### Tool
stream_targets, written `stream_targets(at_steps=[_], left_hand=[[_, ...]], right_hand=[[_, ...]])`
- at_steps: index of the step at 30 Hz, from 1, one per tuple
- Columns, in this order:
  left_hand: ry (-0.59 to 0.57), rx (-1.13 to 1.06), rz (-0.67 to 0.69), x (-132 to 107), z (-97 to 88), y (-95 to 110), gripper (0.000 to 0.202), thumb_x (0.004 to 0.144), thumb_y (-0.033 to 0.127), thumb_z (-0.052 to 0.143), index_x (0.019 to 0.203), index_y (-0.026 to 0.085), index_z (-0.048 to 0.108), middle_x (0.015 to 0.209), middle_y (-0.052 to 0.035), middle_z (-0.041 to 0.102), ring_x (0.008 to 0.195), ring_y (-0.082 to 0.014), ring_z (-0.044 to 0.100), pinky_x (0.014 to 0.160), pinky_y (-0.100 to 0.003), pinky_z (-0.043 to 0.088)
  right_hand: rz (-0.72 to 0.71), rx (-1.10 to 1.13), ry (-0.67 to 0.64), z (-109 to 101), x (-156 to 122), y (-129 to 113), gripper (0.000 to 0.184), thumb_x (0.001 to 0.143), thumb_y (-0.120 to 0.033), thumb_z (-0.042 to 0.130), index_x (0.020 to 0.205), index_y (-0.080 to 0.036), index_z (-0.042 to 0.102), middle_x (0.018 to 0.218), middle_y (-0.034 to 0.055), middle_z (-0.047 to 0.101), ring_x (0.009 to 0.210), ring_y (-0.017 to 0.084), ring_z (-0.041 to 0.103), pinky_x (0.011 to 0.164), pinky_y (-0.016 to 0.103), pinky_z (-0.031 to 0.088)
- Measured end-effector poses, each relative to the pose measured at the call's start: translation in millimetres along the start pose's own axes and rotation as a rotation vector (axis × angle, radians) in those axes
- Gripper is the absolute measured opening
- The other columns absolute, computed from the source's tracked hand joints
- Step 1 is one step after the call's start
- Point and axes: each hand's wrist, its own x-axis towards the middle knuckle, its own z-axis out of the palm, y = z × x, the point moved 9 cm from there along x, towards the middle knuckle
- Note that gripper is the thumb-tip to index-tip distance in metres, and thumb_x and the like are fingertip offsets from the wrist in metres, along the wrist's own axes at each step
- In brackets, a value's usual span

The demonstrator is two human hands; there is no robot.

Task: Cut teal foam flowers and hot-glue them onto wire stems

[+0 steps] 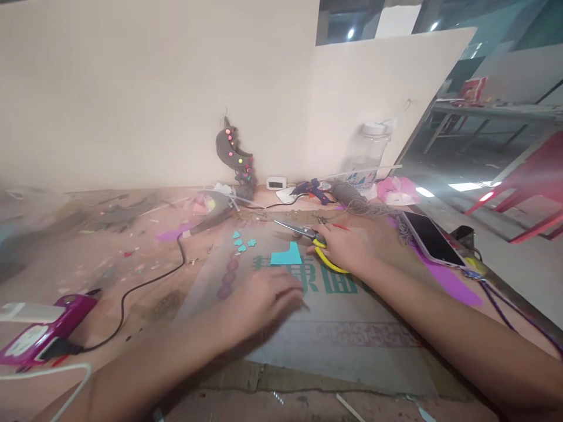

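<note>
Scissors (329, 260) with yellow handles lie at the upper right of a printed translucent sheet (281, 357), their blades pointing up and left. My right hand (341, 243) is closed over the upper handle loop; its fingertips are partly hidden. Just left of the scissors is a turquoise piece (287, 255) of sheet material with a notched corner. Below that piece hovers my left hand (268, 293), slightly blurred, with loosely bent fingers apart and nothing seen in them. Small turquoise heart and flower cutouts (240, 241) are scattered to the left on the sheet.
A magenta power strip (48, 334) with a black cord sits at left. Along the back are a grey moon ornament (229, 146), a small white digital display (276, 183), a glue gun (314, 190), grey yarn (349, 196) and a clear bottle (367, 158). A phone (433, 237) lies right.
</note>
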Motion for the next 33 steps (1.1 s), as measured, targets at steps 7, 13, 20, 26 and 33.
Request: stream_targets(at_steps=[7,13,20,26,33], left_hand=[[0.006,0.059,-0.11,10,-13.3,-6,0.035,0.098,0.039,0.052,0.122,0.02,0.069,0.12,-0.0099,0.073,0.11,-0.028,0.067,0.097,-0.041,0.049],[0.053,0.253,-0.311,31,-16.4,-90,0.036,0.09,0.041,0.062,0.115,0.016,0.068,0.121,-0.0149,0.066,0.114,-0.0326,0.062,0.097,-0.043,0.047],[0.02,0.165,-0.341,39,-7.6,-99,0.018,0.084,0.032,0.066,0.096,0.018,0.068,0.103,-0.01,0.07,0.093,-0.0262,0.067,0.079,-0.035,0.05],[-0.025,0.106,-0.359,43,-0.8,-112,0.028,0.082,0.031,0.066,0.109,0.024,0.067,0.086,-0.0038,0.071,0.075,-0.0229,0.068,0.062,-0.03,0.046],[0.03,0.094,-0.323,42,-6.6,-102,0.014,0.079,0.027,0.068,0.093,0.021,0.067,0.106,-0.0086,0.068,0.098,-0.0279,0.066,0.08,-0.035,0.048]], right_hand=[[-0.018,-0.01,-0.004,1,1,-2,0.053,0.095,-0.056,0.054,0.128,-0.014,0.06,0.114,0.0177,0.07,0.104,0.03,0.067,0.078,0.033,0.047],[-0.016,0.012,-0.001,1,1,-4,0.052,0.091,-0.054,0.061,0.126,-0.015,0.062,0.112,0.0171,0.071,0.104,0.03,0.067,0.08,0.032,0.047],[0.097,0.139,0.073,-14,-1,12,0.05,0.092,-0.05,0.061,0.129,-0.016,0.061,0.111,0.015,0.073,0.097,0.028,0.069,0.078,0.032,0.048],[0.136,0.269,0.108,-19,-4,18,0.044,0.092,-0.046,0.061,0.126,-0.018,0.061,0.104,0.0091,0.074,0.088,0.022,0.07,0.073,0.029,0.049],[0.086,0.309,0.114,-6,-4,19,0.042,0.085,-0.038,0.071,0.121,-0.017,0.066,0.115,0.0147,0.072,0.108,0.03,0.065,0.091,0.037,0.048]])
